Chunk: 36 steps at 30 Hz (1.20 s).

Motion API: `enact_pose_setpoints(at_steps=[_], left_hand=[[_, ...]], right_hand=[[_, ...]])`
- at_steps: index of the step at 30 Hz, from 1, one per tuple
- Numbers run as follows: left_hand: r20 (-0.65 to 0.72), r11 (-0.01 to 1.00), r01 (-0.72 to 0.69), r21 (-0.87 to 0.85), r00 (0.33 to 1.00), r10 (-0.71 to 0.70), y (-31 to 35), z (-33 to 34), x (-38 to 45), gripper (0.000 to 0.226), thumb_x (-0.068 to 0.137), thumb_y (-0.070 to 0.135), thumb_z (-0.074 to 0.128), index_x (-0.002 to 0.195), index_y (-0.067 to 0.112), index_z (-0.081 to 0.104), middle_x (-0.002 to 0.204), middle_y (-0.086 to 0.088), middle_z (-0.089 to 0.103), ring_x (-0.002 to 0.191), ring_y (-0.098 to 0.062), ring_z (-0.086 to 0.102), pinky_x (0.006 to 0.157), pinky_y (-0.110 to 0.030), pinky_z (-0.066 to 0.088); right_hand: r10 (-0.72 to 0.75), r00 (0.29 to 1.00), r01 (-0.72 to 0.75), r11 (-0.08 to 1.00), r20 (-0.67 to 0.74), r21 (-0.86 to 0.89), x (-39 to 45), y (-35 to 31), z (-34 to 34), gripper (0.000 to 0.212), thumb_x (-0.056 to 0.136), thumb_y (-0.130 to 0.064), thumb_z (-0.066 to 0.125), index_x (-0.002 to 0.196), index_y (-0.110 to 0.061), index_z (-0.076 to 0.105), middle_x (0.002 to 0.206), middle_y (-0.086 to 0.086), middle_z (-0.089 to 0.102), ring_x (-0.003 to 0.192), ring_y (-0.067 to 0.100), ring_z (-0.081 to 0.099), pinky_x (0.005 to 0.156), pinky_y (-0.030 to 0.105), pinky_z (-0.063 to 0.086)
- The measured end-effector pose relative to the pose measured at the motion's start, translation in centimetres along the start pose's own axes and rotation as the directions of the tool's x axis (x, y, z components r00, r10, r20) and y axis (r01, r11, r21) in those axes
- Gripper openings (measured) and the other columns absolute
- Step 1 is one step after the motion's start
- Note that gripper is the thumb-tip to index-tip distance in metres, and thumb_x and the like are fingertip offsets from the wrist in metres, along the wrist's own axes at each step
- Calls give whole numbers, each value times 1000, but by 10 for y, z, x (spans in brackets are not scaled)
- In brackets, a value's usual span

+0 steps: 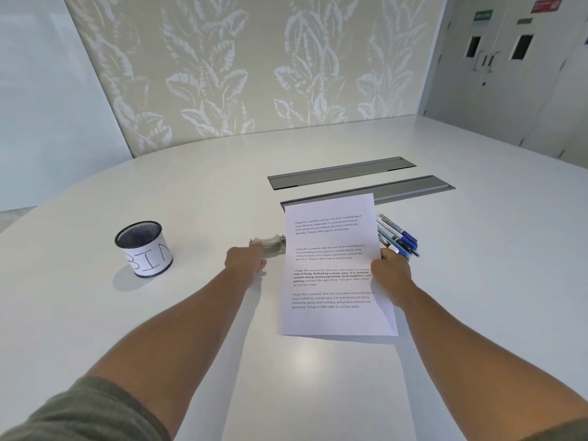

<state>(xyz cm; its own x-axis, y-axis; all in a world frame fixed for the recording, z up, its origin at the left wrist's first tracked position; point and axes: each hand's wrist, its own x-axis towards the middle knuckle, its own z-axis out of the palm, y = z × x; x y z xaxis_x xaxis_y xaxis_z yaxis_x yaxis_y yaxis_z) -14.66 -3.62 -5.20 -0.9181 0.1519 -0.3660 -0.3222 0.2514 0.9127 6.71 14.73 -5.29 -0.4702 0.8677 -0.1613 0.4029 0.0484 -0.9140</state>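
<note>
A printed white sheet of paper (334,259) is held up off the white table (197,192), right of centre. My right hand (389,272) pinches its right edge about halfway up. To the left of the sheet, a small metal hole punch (272,245) lies on the table with its right end at the paper's left edge. My left hand (245,264) has its fingers curled over the punch's near left end; the fingertips are hidden behind the hand.
A black mesh cup (143,248) with a paper label reading BIN stands at the left. Several pens and markers (399,235) lie just behind my right hand. Two grey cable-slot covers (340,171) are set into the table beyond the sheet.
</note>
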Motion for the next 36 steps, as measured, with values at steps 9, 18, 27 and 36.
enact_pose_setpoints(at_steps=[9, 18, 27, 36], left_hand=[[25, 971, 178, -160, 984, -176, 0, 28, 15, 25, 87, 33, 70, 86, 8, 65, 59, -4, 62, 48, -18, 55, 49, -24, 47], [-19, 983, 136, -125, 990, -140, 5, 24, 15, 23, 87, 20, 54, 105, 8, 62, 86, -5, 60, 78, -25, 57, 72, -28, 48], [-62, 966, -12, 256, 998, 29, 6, -21, 15, 51, 86, 47, 58, 114, 5, 67, 112, -13, 61, 110, -29, 61, 87, -34, 50], [32, 946, -140, 293, 990, 137, 8, -71, -4, 7, 69, 16, 50, 66, 12, 53, 72, -5, 56, 76, -27, 54, 73, -32, 44]], right_hand=[[16, 1000, -16, 1000, 26, -20, 5, 3, 6, 29, 79, 2, 38, 77, -18, 59, 70, 0, 57, 62, 19, 49, 53, 24, 37], [23, 1000, -23, 1000, 15, 3, 3, 3, 8, 29, 79, 0, 38, 82, -16, 61, 73, -1, 59, 63, 17, 51, 53, 23, 37], [13, 1000, -14, 999, 28, 44, -8, -8, 10, 30, 79, 1, 37, 89, -11, 64, 73, 2, 58, 66, 21, 49, 51, 22, 37], [-26, 998, 25, 999, 63, 25, -23, -17, 24, 38, 80, 1, 38, 108, -2, 63, 109, 18, 68, 80, 24, 56, 70, 29, 47]])
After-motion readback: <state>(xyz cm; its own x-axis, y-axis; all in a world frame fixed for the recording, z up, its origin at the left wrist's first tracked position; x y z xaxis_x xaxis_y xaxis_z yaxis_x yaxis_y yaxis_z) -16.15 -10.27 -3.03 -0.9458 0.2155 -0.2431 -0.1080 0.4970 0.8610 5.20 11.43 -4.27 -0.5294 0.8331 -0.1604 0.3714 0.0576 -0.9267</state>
